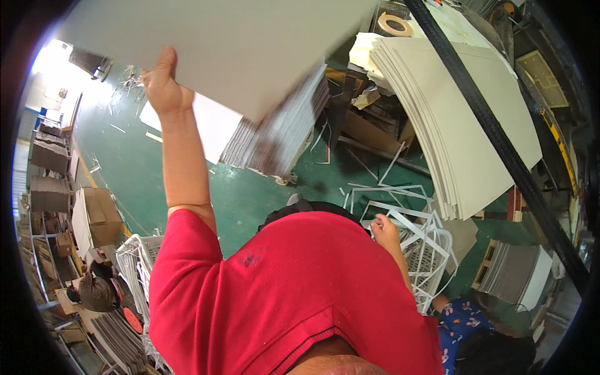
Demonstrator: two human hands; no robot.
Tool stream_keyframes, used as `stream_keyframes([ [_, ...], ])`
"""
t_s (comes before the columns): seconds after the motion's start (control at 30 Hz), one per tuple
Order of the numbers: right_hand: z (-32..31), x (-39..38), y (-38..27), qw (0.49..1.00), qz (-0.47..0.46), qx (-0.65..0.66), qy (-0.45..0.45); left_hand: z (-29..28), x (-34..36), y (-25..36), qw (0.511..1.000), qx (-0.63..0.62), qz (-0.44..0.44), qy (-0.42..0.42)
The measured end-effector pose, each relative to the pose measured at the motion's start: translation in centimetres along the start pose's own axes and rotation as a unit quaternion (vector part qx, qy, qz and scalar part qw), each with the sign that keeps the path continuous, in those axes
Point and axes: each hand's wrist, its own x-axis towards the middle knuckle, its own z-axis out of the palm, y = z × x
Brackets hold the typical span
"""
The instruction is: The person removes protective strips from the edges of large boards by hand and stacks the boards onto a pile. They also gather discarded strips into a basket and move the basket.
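Note:
My left hand [167,90] is raised at the upper left. It grips the edge of a large grey cardboard sheet [231,44], with the thumb lying on the face towards me. The sheet's far part runs out of the picture. Below it on the floor stands a tall stack of sheets [275,140], partly covered by the held one. My right hand [386,232] hangs low at my right side, its fingers loosely bent and slightly apart, with nothing visible in them. Beside that hand is a white plastic basket [431,265] full of white offcut strips [400,209].
A fanned pile of grey board [462,125] lies at the right, under a black diagonal bar [481,112]. A tape roll [395,25] sits behind it. Another person [465,325] in blue patterned clothes is at the lower right. Cardboard boxes [100,215] stand left.

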Motion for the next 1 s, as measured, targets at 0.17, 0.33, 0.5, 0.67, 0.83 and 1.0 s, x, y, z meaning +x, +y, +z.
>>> stream_keyframes([
  [0.17,1.6,3.0,-5.1,0.969,-0.114,-0.201,-0.087,-8.5,6.4,1.2,0.979,0.202,-0.013,-0.023],
  [0.33,3.9,6.0,-9.0,0.960,-0.118,-0.231,-0.107,-20.4,6.0,0.0,0.816,0.572,-0.041,-0.072],
  [0.5,6.8,8.1,-9.9,0.957,-0.121,-0.226,-0.140,-27.1,-0.8,0.3,0.691,0.656,-0.120,-0.278],
  [0.67,6.5,8.7,-13.5,0.932,-0.134,-0.283,-0.180,-27.4,-5.3,1.4,0.601,0.715,-0.081,-0.347],
  [0.83,9.1,11.5,-20.2,0.950,-0.183,-0.151,-0.201,-28.1,-8.1,2.2,0.637,0.699,-0.026,-0.325],
  [1.0,12.8,12.8,-27.0,0.901,0.007,0.319,-0.293,-26.5,-11.0,2.8,0.624,0.733,-0.008,-0.270],
])
